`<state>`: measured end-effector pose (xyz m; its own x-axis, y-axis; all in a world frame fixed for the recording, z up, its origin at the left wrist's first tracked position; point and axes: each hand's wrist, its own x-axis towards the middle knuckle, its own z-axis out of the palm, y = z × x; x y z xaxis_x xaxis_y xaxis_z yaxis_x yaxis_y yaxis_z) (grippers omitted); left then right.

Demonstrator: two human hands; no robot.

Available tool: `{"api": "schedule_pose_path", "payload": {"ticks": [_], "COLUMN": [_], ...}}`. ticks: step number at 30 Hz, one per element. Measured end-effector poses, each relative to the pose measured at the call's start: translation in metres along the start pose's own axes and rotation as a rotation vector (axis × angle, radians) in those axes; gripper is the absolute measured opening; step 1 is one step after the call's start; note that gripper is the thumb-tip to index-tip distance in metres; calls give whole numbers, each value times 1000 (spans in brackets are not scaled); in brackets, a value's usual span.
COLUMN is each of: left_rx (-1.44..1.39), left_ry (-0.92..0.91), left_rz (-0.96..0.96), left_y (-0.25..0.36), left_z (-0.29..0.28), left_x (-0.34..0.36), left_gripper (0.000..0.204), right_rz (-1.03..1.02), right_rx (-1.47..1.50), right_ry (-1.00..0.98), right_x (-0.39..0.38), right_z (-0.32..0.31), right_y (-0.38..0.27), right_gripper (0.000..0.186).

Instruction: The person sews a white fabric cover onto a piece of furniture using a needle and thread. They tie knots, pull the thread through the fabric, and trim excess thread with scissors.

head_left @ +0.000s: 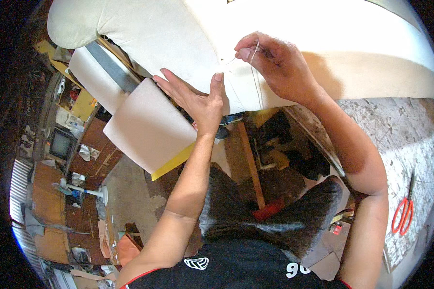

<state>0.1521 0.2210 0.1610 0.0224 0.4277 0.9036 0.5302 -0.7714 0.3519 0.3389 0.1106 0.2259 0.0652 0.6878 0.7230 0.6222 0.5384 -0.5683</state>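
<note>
A large white padded fabric piece (154,29) spans the upper view. My left hand (197,98) rests at its lower edge, fingers spread and thumb up against the fabric beside a small puckered spot. My right hand (279,65) is raised over the fabric at right, fingertips pinched on a pale thread (257,82), which loops down across the white surface; whether a needle is in the pinch, I cannot tell. Below my left hand lie pale foam-like panels (135,127), one with a yellow edge.
Orange-handled scissors (403,216) lie on a marked grey worktop (390,125) at right. At left stand wooden cabinets (50,207), a small screen (60,142) and a white fan (101,193). A wooden bar (250,164) and dark items show below the fabric.
</note>
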Motion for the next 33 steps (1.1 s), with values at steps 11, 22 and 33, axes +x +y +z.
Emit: {"api": "schedule_pose_path", "payload": {"ticks": [11, 22, 33], "left_rx": [1, 276, 234], "left_ry": [42, -128, -195], "left_rz": [282, 451, 428], "left_y": [13, 25, 37], "left_z": [-9, -14, -10], "left_x": [2, 2, 13], "left_gripper": [69, 33, 65], "right_rz": [23, -32, -137], "right_rx": [487, 525, 369], "right_ry": [37, -2, 74], "right_x": [5, 3, -1], "right_z": [-3, -8, -5], "right_y": [29, 30, 33], "right_gripper": [14, 15, 15]}}
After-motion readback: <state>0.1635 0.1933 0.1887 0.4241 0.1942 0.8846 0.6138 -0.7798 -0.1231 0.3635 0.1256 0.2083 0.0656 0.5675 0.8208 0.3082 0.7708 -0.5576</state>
